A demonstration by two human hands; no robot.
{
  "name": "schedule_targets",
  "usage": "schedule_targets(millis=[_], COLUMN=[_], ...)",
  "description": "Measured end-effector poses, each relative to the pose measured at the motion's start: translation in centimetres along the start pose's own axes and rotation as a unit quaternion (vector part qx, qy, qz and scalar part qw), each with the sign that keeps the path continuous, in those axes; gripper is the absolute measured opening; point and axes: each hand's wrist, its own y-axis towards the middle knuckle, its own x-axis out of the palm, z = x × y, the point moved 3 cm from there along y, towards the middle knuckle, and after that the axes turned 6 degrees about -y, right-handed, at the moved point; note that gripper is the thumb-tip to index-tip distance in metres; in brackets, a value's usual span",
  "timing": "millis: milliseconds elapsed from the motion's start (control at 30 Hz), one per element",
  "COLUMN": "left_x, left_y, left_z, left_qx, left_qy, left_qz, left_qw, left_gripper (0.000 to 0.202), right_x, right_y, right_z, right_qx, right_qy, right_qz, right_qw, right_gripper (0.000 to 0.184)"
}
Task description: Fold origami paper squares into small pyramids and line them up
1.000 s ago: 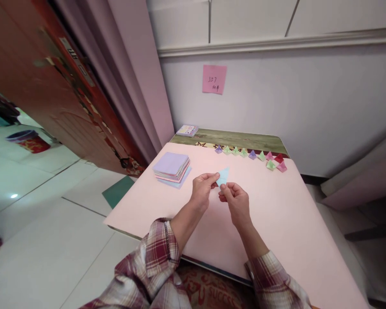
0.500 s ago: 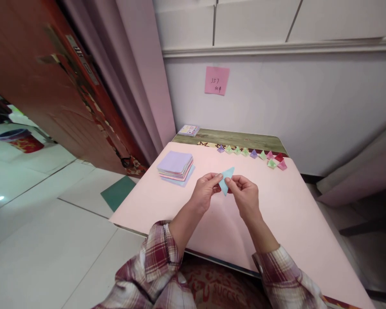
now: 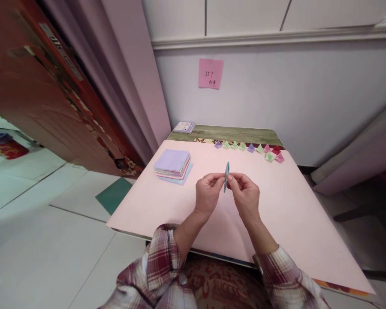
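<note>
A small piece of folded blue paper (image 3: 227,177) is held up edge-on above the table, so only a thin strip of it shows. My left hand (image 3: 209,192) pinches it from the left between thumb and fingers. From the right, my right hand (image 3: 245,193) grips it the same way, thumb toward me. Both hands are closed on the paper, over the pink table cover (image 3: 167,206). Beyond them stands a row of small folded paper pieces (image 3: 242,146) in purple, green, pink and red.
A stack of coloured paper squares (image 3: 172,161) lies at the table's left. A small packet (image 3: 184,127) sits at the back left corner. On the floor beside the table is a green sheet (image 3: 114,195). A pink note (image 3: 210,74) hangs on the wall.
The blue paper has turned from showing its flat, pointed face to standing edge-on. Both hands still hold it. The view has shifted slightly.
</note>
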Motion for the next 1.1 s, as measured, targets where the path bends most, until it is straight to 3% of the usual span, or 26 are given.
schedule_targets(millis=[233, 633, 867, 967, 1100], left_x=[0.1, 0.7, 0.7, 1.1, 1.5], left_y=[0.5, 0.9, 1.0, 0.8, 0.6], left_z=[-0.9, -1.2, -1.2, -1.0, -1.1], left_qx=[-0.037, -0.094, -0.087, -0.056, -0.001], left_qy=[-0.038, -0.044, 0.054, 0.134, 0.235], left_qz=[-0.005, -0.008, -0.050, -0.075, -0.065], left_qw=[0.999, 0.995, 0.993, 0.986, 0.970], left_gripper=[0.022, 0.030, 0.025, 0.015, 0.005], right_x=[-0.3, -1.0, -1.6, -1.8, -1.4], right_y=[0.6, 0.8, 0.6, 0.4, -0.1], right_z=[0.9, 2.1, 2.0, 1.8, 1.8], right_qx=[0.014, -0.009, -0.027, -0.076, -0.195], right_qy=[0.023, -0.057, -0.128, -0.219, -0.358], right_qz=[-0.021, -0.035, -0.029, -0.004, 0.044], right_qw=[0.999, 0.998, 0.991, 0.973, 0.912], right_gripper=[0.028, 0.031, 0.026, 0.021, 0.022])
